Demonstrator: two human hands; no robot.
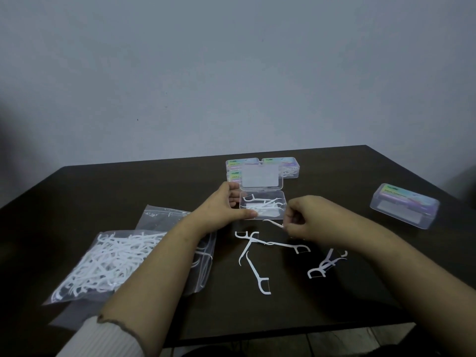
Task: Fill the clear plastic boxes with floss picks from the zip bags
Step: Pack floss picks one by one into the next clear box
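Steadying the open clear box (262, 207) at mid-table, the left hand (221, 207) grips its left wall, thumb along the near edge. The right hand (301, 220) curls, pinching one floss pick (274, 223) just by the box's near right corner (a few already inside). Loose picks (257, 256) lie nearer on the dark table (103, 191); zip bag (108, 261) by the left edge, grey wall (231, 73) behind.

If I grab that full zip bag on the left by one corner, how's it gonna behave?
The zip bag will probably sag and fold, since its clear film already lies wrinkled and slack. The floss picks inside sit in a loose tangle, so they would likely slide toward the low corner. It looks light for its bulk, and the glossy film may be a bit slippery.
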